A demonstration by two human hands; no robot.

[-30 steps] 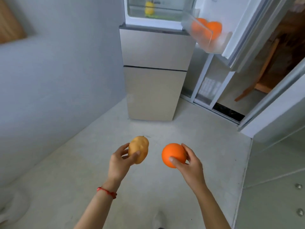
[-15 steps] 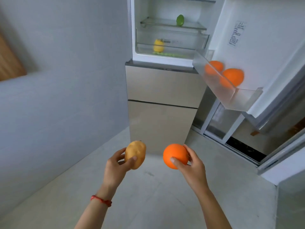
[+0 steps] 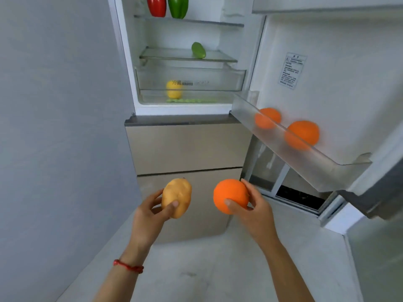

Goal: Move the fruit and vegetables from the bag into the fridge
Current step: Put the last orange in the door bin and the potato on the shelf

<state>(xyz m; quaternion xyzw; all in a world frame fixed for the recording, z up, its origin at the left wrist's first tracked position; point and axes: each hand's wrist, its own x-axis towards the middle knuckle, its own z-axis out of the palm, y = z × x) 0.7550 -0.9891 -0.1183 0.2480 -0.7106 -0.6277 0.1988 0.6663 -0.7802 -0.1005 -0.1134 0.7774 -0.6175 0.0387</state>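
Note:
My left hand (image 3: 147,216) grips a tan potato (image 3: 177,196) in front of the fridge's lower drawers. My right hand (image 3: 254,207) holds an orange (image 3: 230,194) beside it. The fridge (image 3: 187,147) stands ahead with its upper door (image 3: 327,62) swung open to the right. Inside, a red pepper (image 3: 156,5) and a green pepper (image 3: 178,6) stand on the top shelf. A small green vegetable (image 3: 198,50) lies on the glass shelf below. A yellow fruit (image 3: 174,89) sits in the clear crisper drawer. Two oranges (image 3: 302,134) rest in the door bin (image 3: 305,164).
A grey wall (image 3: 61,127) runs close along the left. The pale floor (image 3: 196,275) stretches under my arms. A sliding glass door frame (image 3: 281,184) shows behind the open fridge door at the right. No bag is in view.
The view has tilted up and moved closer to the fridge, bringing the upper shelves and peppers into sight. Both hands keep their hold on the potato and the orange.

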